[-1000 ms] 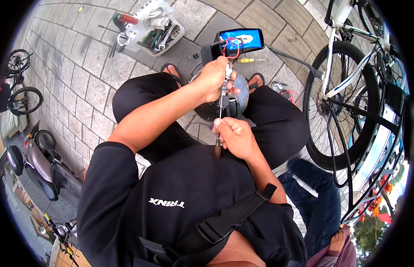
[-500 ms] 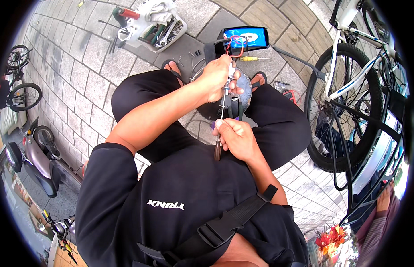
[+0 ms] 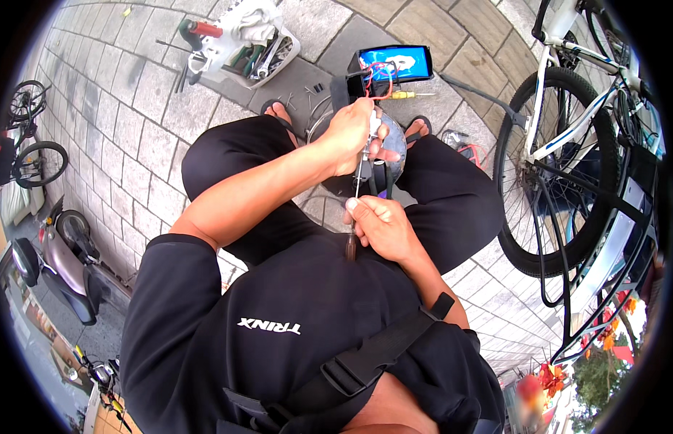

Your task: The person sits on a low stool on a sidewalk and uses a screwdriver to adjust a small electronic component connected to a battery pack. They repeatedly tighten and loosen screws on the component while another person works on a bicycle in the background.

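My left hand [image 3: 351, 134] closes around a small white connector-like piece [image 3: 374, 124], its fingers partly hiding it. A slim screwdriver [image 3: 351, 247] with a brown handle points away from my body, its tip meeting the piece in my left hand. My right hand [image 3: 383, 226] pinches the screwdriver's shaft between thumb and fingers, just above the handle. Below both hands, between my knees, is a round grey metal part [image 3: 396, 148] with dark pieces on it. Red wires [image 3: 383, 81] run from an open black case [image 3: 432, 65] with a blue panel inside, just beyond my left hand.
A white tool bin [image 3: 286, 65] with wrenches, pliers and a rag stands at the far left. Beside the case lies a yellow-handled screwdriver [image 3: 403, 95]. Loose screws are scattered near my left foot. A white bicycle [image 3: 546, 108] stands at the right; a scooter [image 3: 65, 267] at the left.
My hands and the screwdriver have shifted very slightly to the left. Both grips look the same. A person's arm at the lower right is out of sight now.
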Motion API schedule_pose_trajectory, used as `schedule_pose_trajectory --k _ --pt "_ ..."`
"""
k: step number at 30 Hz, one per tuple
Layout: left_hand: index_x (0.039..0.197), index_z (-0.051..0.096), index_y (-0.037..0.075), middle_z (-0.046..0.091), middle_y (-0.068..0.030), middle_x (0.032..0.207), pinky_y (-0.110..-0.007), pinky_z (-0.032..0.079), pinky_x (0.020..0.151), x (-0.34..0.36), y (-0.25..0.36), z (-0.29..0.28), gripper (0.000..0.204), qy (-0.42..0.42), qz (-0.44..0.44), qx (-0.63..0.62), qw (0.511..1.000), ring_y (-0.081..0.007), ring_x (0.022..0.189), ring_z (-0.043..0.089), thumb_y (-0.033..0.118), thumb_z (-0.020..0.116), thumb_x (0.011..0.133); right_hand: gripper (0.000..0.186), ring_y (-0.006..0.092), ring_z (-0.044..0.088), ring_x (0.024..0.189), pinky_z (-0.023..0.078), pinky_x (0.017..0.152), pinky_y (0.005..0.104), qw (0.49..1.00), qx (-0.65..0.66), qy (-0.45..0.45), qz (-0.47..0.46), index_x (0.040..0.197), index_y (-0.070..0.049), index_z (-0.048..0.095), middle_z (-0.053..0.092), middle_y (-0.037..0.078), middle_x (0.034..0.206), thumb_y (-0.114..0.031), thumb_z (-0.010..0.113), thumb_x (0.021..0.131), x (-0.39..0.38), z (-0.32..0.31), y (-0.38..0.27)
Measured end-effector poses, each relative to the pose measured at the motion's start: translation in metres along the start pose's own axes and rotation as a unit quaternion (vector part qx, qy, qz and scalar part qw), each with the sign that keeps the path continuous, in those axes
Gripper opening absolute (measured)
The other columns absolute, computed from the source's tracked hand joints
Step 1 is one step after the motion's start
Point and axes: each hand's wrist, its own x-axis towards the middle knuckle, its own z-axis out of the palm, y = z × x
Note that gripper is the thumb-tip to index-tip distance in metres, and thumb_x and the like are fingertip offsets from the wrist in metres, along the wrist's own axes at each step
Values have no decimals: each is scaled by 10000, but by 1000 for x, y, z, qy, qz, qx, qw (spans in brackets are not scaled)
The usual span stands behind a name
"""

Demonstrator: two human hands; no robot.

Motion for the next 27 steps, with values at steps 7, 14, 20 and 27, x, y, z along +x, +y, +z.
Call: schedule_pose_trajectory --k 7,14,20,27 --pt "1000 478 53 551 -78 712 -534 624 826 7 0 -1 281 -12 18 -27 999 -171 465 460 310 378 1053 346 71 562 635 456 574 258 992 -2 90 -86 1072 -4 674 613 16 748 -338 584 1064 9 -13 -1" --pt "994 487 59 584 -78 726 -407 571 868 12 -6 -6 279 0 53 65 996 -176 496 483 305 367 1044 304 86 605 673 472 612 239 987 106 59 -109 1128 16 647 655 42 808 -263 539 1072 47 -24 21" --pt "974 483 65 576 -78 718 -415 570 859 13 -11 -4 270 8 55 70 996 -179 493 476 300 369 1044 287 89 609 704 496 645 271 987 -29 82 -137 895 3 607 630 27 752 -228 545 1054 46 -26 34" --pt "978 485 64 578 -84 718 -430 573 882 12 -10 -3 261 5 52 49 997 -182 494 481 292 377 1043 314 159 584 667 471 625 337 977 -34 154 -146 905 16 605 600 77 724 -232 532 1083 33 -10 14"
